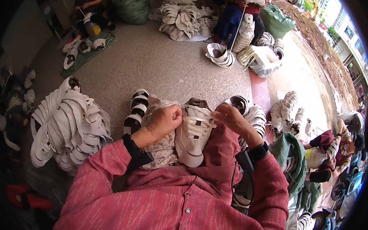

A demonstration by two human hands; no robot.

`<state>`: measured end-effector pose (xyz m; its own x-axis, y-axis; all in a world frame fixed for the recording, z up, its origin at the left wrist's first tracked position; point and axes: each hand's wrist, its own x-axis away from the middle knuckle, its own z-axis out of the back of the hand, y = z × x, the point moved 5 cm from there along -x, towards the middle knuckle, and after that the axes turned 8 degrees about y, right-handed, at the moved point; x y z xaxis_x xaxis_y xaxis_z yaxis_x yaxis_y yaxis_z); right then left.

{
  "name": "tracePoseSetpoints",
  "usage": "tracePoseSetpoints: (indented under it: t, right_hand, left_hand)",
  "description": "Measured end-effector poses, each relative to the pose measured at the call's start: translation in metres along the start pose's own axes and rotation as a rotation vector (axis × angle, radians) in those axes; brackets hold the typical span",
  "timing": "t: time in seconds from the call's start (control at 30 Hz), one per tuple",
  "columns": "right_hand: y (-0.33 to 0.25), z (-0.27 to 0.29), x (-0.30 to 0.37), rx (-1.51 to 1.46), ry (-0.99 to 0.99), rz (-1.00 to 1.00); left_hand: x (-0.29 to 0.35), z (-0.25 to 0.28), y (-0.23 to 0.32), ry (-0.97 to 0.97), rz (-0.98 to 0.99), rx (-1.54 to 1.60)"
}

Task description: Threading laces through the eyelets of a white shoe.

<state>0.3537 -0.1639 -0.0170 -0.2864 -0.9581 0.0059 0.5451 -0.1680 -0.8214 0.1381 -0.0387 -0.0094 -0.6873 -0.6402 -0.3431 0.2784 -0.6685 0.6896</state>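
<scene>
A white shoe upper (191, 146) with a brown collar lies across my lap, its rounded toe toward me. A cream shoelace (198, 123) crosses its front in several rows. On the upper's left edge my left hand (166, 119) is closed in a pinch on the lace; its fingertips are partly hidden. My right hand (230, 118) pinches the lace at the right edge, near the collar. Beneath the upper is a patterned cloth (162, 149) over my left leg.
Stacked white shoe uppers (69, 127) stand at my left, with a black-and-white stack (137, 108) by my knee. More uppers (254, 116) sit at my right, beside a green sack (289, 156). Across the speckled floor (162, 61), other people work among piles and bags.
</scene>
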Motion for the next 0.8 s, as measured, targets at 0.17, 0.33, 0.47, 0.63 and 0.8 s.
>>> tracePoseSetpoints:
  t: [0.17, 0.33, 0.47, 0.63, 0.8]
  right_hand:
    - [0.002, 0.008, 0.011, -0.240, 0.226, -0.068]
    - [0.007, -0.001, 0.038, -0.446, 0.229, -0.088]
    - [-0.013, -0.004, 0.050, -0.353, 0.236, 0.085]
    - [-0.010, -0.009, 0.046, -0.259, 0.259, 0.066]
    - [-0.017, -0.013, 0.045, -0.106, 0.284, 0.184]
  left_hand:
    - [-0.014, 0.010, 0.010, 0.005, 0.004, 0.115]
    - [-0.011, 0.012, 0.039, -0.200, -0.210, 0.190]
    - [-0.014, 0.005, 0.028, -0.232, -0.184, 0.161]
    - [-0.018, 0.001, 0.020, -0.228, -0.114, 0.256]
    - [-0.018, -0.007, 0.021, -0.378, -0.019, 0.289]
